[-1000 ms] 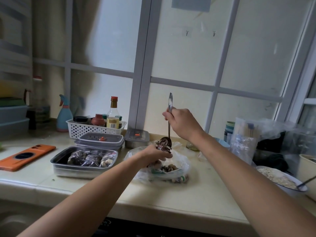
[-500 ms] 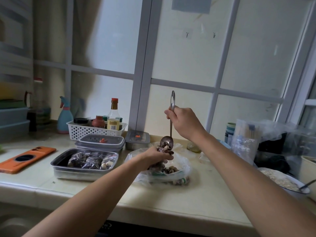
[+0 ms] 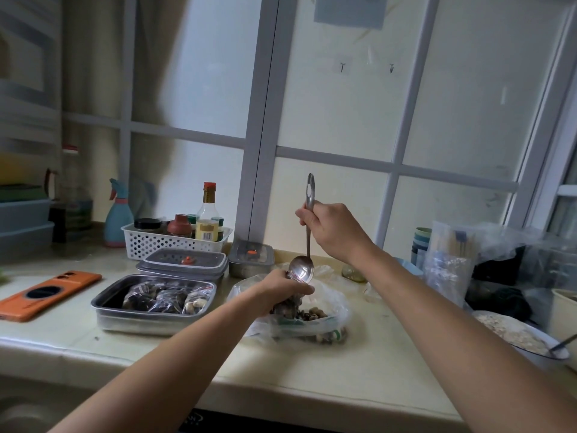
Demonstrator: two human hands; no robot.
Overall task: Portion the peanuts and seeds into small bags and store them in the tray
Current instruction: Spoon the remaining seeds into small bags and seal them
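My left hand (image 3: 282,290) grips the mouth of a small clear bag (image 3: 285,307) partly filled with dark seeds and peanuts, held above a large plastic bag of peanuts and seeds (image 3: 321,320) on the counter. My right hand (image 3: 334,231) holds a metal spoon (image 3: 307,242) upright by its handle, the bowl tipped down at the small bag's opening and looking empty. A steel tray (image 3: 107,303) to the left holds several filled small bags (image 3: 165,296).
An orange phone (image 3: 46,293) lies at the left. Lidded containers (image 3: 182,264) and a white basket of bottles (image 3: 175,242) stand behind the tray. A bowl of oats with a spoon (image 3: 512,334) and plastic packs sit at the right. The counter's front edge is near.
The spoon tipped more upright and its load of seeds dropped into the small bag; the bowl now looks empty. My left hand kept hold of the bag.
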